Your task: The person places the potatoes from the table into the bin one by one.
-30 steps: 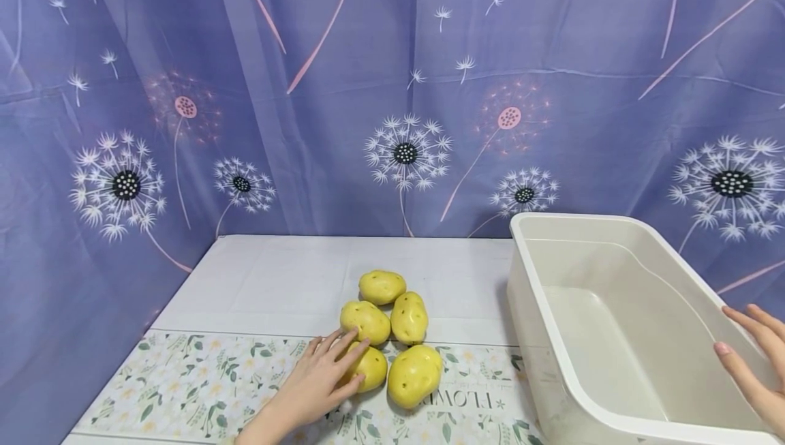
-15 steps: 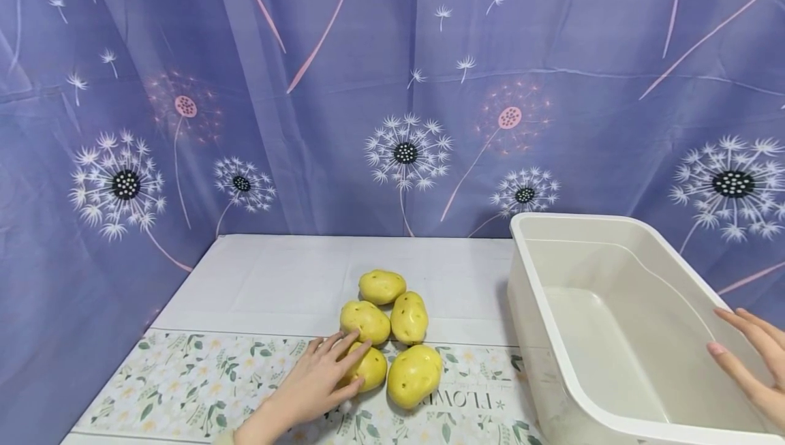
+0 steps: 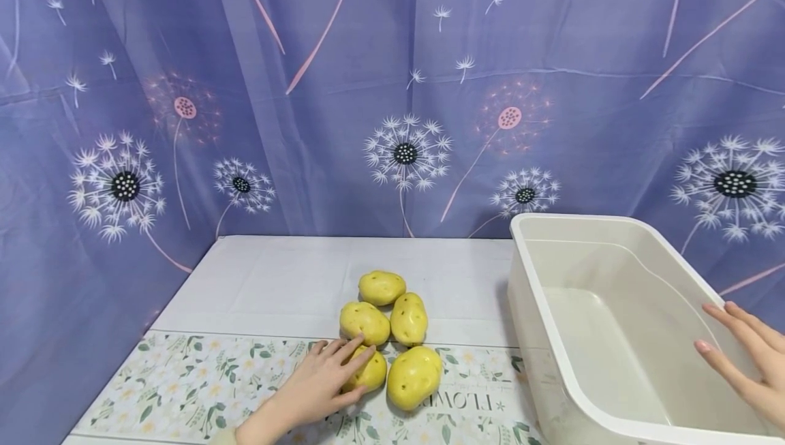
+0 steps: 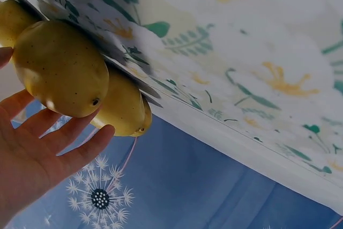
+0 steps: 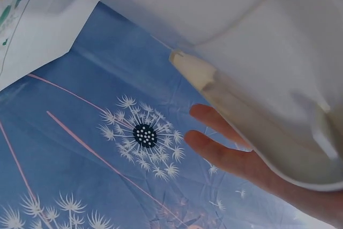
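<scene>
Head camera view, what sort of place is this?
Probably a makeshift tabletop setup, curtained off: dandelion-print fabric hangs behind a table with five yellow potatoes and an open off-white bin.

I sit or stand in a curtained-off indoor corner; whether it belongs to a home or a studio, I cannot tell. A blue-violet dandelion-print curtain (image 3: 331,131) closes off the back and left side like walls. Before me is a white-covered table (image 3: 276,278), its nearer part dressed with a daisy-patterned strip (image 3: 239,384) bearing partly hidden lettering (image 3: 469,400).
</scene>
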